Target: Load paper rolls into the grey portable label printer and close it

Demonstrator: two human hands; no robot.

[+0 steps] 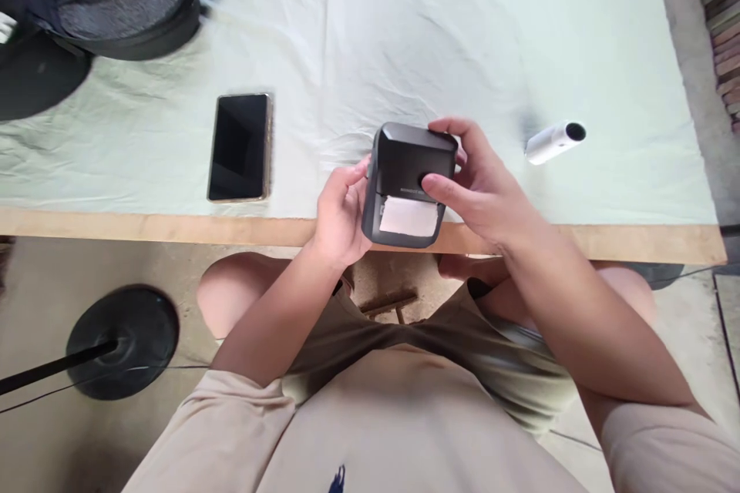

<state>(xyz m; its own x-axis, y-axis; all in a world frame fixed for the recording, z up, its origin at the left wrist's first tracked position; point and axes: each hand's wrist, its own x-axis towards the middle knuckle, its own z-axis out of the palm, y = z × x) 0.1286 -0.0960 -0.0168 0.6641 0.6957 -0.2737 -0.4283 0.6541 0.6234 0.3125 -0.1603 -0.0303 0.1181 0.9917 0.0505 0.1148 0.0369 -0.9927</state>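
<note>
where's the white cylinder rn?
Head view, right side: the white cylinder is on the pale cloth, to the right of the right hand, which is on the black device.

phone: left on table | device: middle | cylinder: right on table

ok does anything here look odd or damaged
Nothing spilled or visibly damaged stands out. The only untidy spot is the pale cloth, which is wrinkled; the black device between the left hand and right hand looks intact from above.
</note>
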